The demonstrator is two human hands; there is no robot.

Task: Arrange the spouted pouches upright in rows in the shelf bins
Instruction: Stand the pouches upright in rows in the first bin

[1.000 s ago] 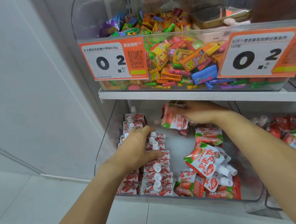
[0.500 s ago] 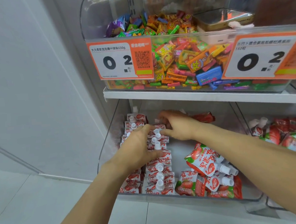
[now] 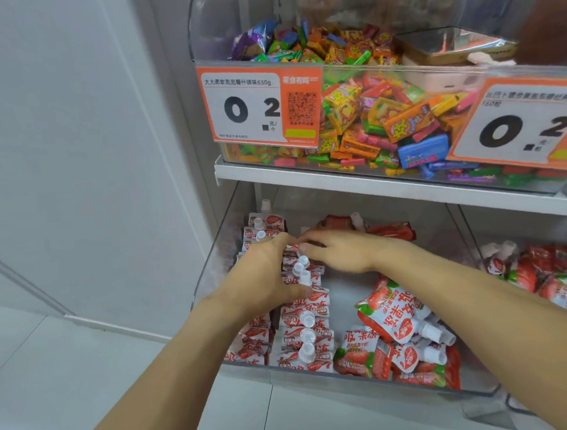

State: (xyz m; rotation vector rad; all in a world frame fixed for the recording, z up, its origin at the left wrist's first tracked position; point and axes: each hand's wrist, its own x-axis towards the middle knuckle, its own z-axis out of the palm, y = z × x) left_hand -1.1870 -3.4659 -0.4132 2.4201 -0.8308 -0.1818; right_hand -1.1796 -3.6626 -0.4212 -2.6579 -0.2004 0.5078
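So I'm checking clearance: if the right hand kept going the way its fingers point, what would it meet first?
Probably the left hand; the right hand points leftward, fingertips nearly touching it above the upright pouches.

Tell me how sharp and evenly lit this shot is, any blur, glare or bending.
Head view: even, soft light, no hard shadows; the upper bin shows pale reflections on its clear front; both hands look slightly soft against the crisp nearer pouches; wide-angle bending tilts the shelf edge and the right price tag.

Mixed candies [image 3: 379,121] fill the upper bin behind orange price tags [image 3: 260,106].
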